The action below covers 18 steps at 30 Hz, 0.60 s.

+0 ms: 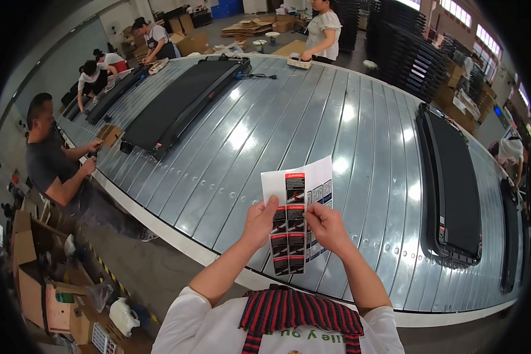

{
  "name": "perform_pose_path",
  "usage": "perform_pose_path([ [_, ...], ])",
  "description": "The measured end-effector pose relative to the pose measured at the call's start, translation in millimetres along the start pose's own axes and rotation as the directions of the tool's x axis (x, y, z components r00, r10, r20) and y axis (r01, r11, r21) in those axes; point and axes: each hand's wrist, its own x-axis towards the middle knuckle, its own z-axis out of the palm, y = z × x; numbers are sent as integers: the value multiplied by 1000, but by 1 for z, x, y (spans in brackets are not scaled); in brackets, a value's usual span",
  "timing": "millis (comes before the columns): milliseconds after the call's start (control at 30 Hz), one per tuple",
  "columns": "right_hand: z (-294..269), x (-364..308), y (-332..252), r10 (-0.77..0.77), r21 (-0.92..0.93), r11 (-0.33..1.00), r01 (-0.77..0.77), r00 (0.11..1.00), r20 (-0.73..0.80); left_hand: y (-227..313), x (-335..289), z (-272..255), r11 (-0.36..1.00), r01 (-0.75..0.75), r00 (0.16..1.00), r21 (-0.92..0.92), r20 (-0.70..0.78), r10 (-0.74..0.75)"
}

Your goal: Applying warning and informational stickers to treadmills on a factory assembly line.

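Note:
In front of my chest, above the slatted metal conveyor, I hold white sheets of warning stickers [288,236] printed in black and red. My left hand [259,223] is closed on their left side, its thumb lying on top. The right hand [329,227] is closed in a pinch at the right edge of a black-and-red sticker, about mid-height of the sheet. Whether that sticker's edge is lifted, I cannot tell. Behind the front sheet shows another white sheet [321,197] with blue-and-grey printed panels.
Long black flat panel units lie on the conveyor [312,130]: one at the far left [183,106], one at the right [451,183], another at the right rim. A co-worker [65,159] stands at the left edge; others work farther back. Cardboard boxes [32,248] stand lower left.

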Motion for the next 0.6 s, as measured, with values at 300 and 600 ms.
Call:
perform_pose_path([
  [300,-12,13,2,-109,-220,972,87,990,-91,5,6,20,983,-119,980,140,-141,138],
  [600,17,-8,-15,-279,-138,958,249,921,-271,-14,-12,27,973,-119,986,198,-89,138],
])
